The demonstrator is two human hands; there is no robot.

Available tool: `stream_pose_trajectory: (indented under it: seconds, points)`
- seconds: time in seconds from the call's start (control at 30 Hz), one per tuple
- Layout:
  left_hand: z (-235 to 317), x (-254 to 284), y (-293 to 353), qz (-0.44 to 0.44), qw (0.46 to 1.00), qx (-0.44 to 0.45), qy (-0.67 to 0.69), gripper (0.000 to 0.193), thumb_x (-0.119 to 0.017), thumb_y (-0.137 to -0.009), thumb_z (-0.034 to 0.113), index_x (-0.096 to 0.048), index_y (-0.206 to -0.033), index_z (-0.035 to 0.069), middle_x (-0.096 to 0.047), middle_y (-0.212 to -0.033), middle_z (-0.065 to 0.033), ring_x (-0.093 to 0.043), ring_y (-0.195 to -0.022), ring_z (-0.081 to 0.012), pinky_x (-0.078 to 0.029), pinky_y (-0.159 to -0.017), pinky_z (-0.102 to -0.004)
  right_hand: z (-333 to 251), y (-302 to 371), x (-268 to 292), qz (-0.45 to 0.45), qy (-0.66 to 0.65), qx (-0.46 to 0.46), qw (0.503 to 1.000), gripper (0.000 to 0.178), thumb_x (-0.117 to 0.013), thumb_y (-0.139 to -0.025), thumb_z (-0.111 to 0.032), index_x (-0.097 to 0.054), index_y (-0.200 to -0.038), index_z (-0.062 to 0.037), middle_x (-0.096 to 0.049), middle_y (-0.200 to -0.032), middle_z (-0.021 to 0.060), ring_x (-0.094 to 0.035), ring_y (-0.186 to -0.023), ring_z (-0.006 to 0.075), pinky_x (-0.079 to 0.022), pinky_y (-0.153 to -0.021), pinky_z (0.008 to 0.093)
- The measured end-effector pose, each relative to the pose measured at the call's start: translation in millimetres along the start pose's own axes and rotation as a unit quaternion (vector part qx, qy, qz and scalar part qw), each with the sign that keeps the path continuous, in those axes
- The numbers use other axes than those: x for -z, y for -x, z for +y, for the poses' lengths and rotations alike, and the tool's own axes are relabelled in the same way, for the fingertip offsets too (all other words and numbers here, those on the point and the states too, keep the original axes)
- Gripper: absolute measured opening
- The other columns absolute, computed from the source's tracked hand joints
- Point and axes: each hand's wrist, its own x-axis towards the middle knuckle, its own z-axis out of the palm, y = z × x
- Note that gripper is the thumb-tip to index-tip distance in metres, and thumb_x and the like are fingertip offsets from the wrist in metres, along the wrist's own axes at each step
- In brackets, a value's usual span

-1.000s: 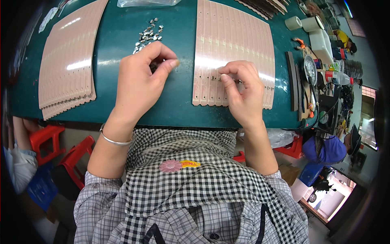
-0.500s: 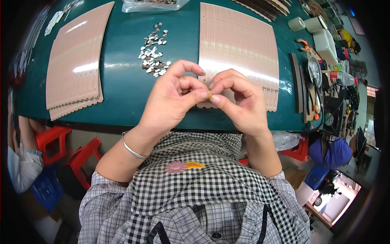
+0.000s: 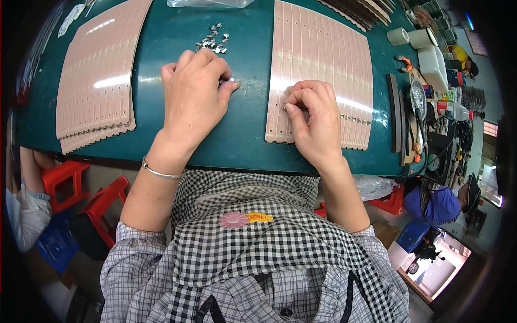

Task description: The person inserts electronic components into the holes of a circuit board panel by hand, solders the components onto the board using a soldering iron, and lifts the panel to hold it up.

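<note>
My left hand lies palm down on the green table, its fingertips at the near edge of a small heap of silver metal clips. My right hand rests on a row of pale pink straps laid side by side, thumb and forefinger pinched on something small at the near end of one strap. Whether the left fingers hold a clip is hidden. A silver bangle is on my left wrist.
A second stack of pink straps lies at the left. Dark straps, tape rolls, bottles and tools crowd the right edge. A clear bag sits at the far edge. Red stools stand below the table; another person sits at the lower right.
My hands were together in front of my chest half a second ago. They have parted: the left reached to the clip heap, the right went down onto the pink straps.
</note>
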Motion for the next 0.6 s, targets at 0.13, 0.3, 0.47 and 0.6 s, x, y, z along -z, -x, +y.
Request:
stream_pose_trajectory:
  seconds: [0.13,0.3,0.47,0.6]
  points:
    - [0.0,-0.9,1.1,0.009,1.000,-0.002,0.010,0.014,-0.077,-0.073,0.011,-0.063,-0.077,0.008,-0.060,-0.084,-0.0002,-0.055,-0.084,-0.0213,-0.036,-0.081,-0.0387,1.1,-0.1,-4.2,0.013,0.020,0.005,1.000,0.015,-0.067,-0.070,0.004,-0.057,-0.079,-0.0035,-0.060,-0.094,0.0090,-0.053,-0.093,0.0306,-0.043,-0.081,0.0394]
    - [0.1,1.6,-0.3,0.000,0.999,-0.005,0.043,0.014,-0.076,-0.073,0.009,-0.062,-0.076,0.009,-0.060,-0.080,0.0002,-0.055,-0.084,-0.0219,-0.037,-0.080,-0.0376,1.1,-0.9,-4.5,0.012,0.046,0.017,0.999,0.015,-0.067,-0.070,0.004,-0.058,-0.079,-0.0041,-0.060,-0.093,0.0083,-0.054,-0.092,0.0302,-0.042,-0.080,0.0398]
    - [-0.3,0.8,0.0,0.008,0.998,-0.026,0.065,0.013,-0.075,-0.073,0.006,-0.062,-0.077,0.008,-0.061,-0.077,-0.0015,-0.056,-0.080,-0.0221,-0.040,-0.077,-0.0363,-0.1,-0.6,-7.8,0.017,0.074,0.031,0.997,0.015,-0.067,-0.068,0.003,-0.058,-0.077,-0.0049,-0.060,-0.091,0.0076,-0.055,-0.090,0.0297,-0.042,-0.079,0.0403]
    - [3.2,2.7,-0.9,0.016,0.993,0.008,0.120,0.012,-0.074,-0.075,0.005,-0.065,-0.083,0.005,-0.063,-0.076,-0.0050,-0.055,-0.070,-0.0217,-0.044,-0.071,-0.0342,3.8,-0.9,-9.9,0.027,0.076,0.053,0.995,0.014,-0.066,-0.067,0.003,-0.058,-0.075,-0.0053,-0.060,-0.089,0.0074,-0.055,-0.088,0.0288,-0.042,-0.077,0.0394]
